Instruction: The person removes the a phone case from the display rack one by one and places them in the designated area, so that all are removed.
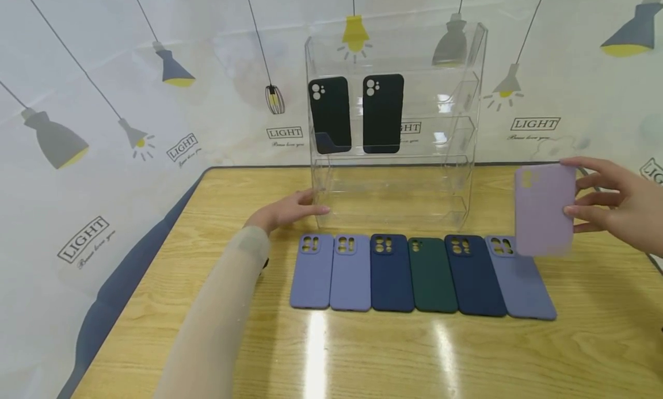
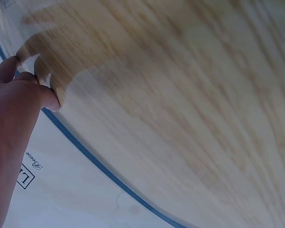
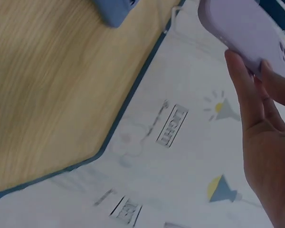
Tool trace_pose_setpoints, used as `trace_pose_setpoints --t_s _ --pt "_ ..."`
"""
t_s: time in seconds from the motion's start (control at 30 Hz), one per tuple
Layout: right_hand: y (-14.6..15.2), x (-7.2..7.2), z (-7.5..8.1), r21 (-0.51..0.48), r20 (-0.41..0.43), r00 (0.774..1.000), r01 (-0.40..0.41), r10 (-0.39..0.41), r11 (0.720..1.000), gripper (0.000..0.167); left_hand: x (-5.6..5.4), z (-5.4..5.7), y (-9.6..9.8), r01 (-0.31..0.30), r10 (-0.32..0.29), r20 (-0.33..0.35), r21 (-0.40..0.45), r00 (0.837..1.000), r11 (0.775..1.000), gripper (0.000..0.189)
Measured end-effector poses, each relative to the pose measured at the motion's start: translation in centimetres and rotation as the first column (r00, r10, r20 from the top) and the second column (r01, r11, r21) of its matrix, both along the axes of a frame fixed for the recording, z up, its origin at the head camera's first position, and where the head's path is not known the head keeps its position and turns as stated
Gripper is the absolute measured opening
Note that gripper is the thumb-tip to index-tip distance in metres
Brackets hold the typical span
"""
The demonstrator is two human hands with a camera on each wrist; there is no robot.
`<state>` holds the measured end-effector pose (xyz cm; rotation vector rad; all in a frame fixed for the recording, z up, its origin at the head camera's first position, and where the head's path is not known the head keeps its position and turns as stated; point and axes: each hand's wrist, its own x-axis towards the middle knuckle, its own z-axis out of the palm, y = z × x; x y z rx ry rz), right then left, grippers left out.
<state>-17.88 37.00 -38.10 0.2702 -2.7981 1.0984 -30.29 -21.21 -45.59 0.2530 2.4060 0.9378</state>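
Note:
My right hand (image 1: 613,194) pinches a pale lilac phone case (image 1: 544,215) by its right edge, raised over the right end of a row of cases. The right wrist view shows thumb and fingers on the edge of this lilac phone case (image 3: 247,35). My left hand (image 1: 290,209) grips the lower left side of a clear acrylic display stand (image 1: 393,186), thumb in front. In the left wrist view the left hand (image 2: 26,92) is at the far left. Two black phone cases (image 1: 331,114) (image 1: 383,114) stand upright side by side in a tier of the stand.
In front of the stand lie lavender cases (image 1: 311,272), dark blue cases (image 1: 392,272) and a dark green case (image 1: 432,275), edge to edge on the wooden table (image 1: 362,358). A wall covering (image 1: 233,53) printed with lamps rises behind the table's dark edge.

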Motion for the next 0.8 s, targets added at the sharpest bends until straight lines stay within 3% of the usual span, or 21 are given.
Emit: trace_pose_setpoints --t_s 0.2,0.4,0.57,0.8 --pt "4.1 -0.3 -2.5 0.059 0.178 0.984 -0.021 0.010 0.998 0.102 -0.1 -0.1 -0.1 -0.015 0.015 0.013 0.001 1.000 1.000 0.105" --pt "7.7 -0.4 -5.5 0.084 0.394 0.919 -0.059 0.021 0.995 0.102 0.0 0.0 0.0 -0.014 0.014 0.016 -0.009 1.000 1.000 0.112" --pt "8.8 0.0 -7.2 0.095 0.472 0.881 -0.094 0.038 0.991 0.102 0.2 0.0 0.1 -0.008 0.008 0.018 -0.016 1.000 1.000 0.114" --pt "8.9 0.3 -7.9 0.072 0.536 0.843 -0.093 0.041 0.993 0.107 0.2 0.1 0.0 -0.020 0.020 0.014 -0.012 1.000 1.000 0.116"
